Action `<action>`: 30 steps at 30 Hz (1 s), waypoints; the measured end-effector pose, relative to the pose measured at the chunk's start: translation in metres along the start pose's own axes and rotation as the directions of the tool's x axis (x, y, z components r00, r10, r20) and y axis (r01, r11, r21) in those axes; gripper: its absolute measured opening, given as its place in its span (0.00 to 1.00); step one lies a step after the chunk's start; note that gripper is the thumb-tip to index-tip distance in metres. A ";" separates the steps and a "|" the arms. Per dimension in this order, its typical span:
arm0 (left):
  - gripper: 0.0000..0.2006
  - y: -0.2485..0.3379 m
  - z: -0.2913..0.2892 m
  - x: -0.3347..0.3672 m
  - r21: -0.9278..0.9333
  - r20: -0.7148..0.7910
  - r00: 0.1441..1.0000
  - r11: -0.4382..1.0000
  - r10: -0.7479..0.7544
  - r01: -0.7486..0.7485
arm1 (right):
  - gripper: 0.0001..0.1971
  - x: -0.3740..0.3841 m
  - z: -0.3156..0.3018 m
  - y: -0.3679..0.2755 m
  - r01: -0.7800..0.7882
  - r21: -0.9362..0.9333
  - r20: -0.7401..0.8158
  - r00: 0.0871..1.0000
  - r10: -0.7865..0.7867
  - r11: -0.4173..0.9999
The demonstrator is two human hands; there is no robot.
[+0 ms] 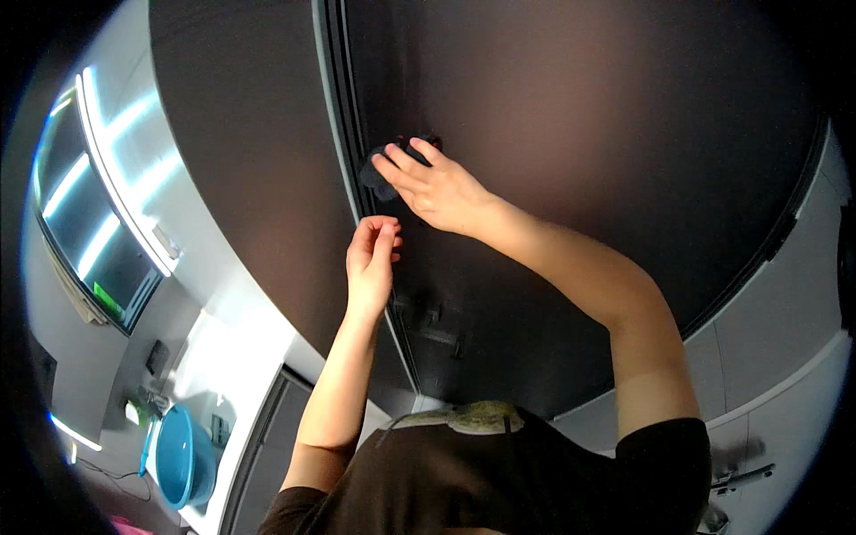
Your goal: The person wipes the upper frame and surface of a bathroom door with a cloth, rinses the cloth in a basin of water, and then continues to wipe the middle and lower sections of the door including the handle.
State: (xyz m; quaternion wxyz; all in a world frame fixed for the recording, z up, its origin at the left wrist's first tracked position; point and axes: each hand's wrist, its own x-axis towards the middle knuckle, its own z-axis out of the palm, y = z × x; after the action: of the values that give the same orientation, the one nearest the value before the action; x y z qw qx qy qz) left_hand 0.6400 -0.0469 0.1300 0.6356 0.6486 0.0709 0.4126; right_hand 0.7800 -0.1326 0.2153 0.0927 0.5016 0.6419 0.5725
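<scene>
At upper centre of the frame, a dark, soft-looking cloth (pixel 371 173) lies under the right grip (pixel 439 194), whose fingers are spread, nearly flat, against a smooth dark panel (pixel 571 125), beside its long grooved edge (pixel 341 107). The left grip (pixel 368 253), just below, is half curled; I cannot tell whether it holds something. The panel extends widely rightward.

Navy cloth (pixel 380 173), black panel (pixel 535 116), blue basin (pixel 204 471)

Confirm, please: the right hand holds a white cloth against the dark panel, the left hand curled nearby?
The cloth is dark, not white, as the head view shows. The right hand does hold it against the dark panel, the left hand curled nearby.
</scene>
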 end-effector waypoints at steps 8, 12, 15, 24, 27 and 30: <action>0.14 0.078 0.038 0.082 0.509 -0.132 0.771 0.710 0.623 -0.487 | 0.11 0.058 -0.033 0.097 0.003 0.083 -0.348 0.937 0.027 0.997; 0.19 0.116 0.056 0.111 0.481 -0.137 0.686 0.653 0.715 -0.585 | 0.09 0.084 -0.048 0.143 -0.035 -0.002 -0.414 0.910 0.031 0.999; 0.23 0.141 0.063 0.132 0.496 -0.187 0.565 0.574 0.803 -0.652 | 0.11 0.107 -0.061 0.181 -0.120 -0.054 -0.438 0.895 0.084 0.991; 0.35 0.177 0.062 0.204 0.674 -0.010 0.344 0.261 0.939 -0.691 | 0.19 0.172 -0.084 0.287 -0.414 -0.246 -0.507 0.826 0.247 0.877; 0.38 0.177 0.064 0.210 0.754 0.018 0.371 0.231 0.928 -0.615 | 0.25 0.190 -0.091 0.311 -0.553 -0.267 -0.463 0.792 0.399 0.789; 0.39 0.177 0.068 0.205 0.772 0.056 0.401 0.215 0.914 -0.598 | 0.25 0.203 -0.102 0.343 -0.631 -0.324 -0.461 0.756 0.465 0.705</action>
State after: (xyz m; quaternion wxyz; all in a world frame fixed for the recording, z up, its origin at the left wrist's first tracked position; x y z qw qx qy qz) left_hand 0.7387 -0.0044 0.3879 0.0123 0.6709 0.0149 0.7413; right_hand 0.7959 -0.1003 0.6254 -0.0825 0.5264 0.3108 0.7871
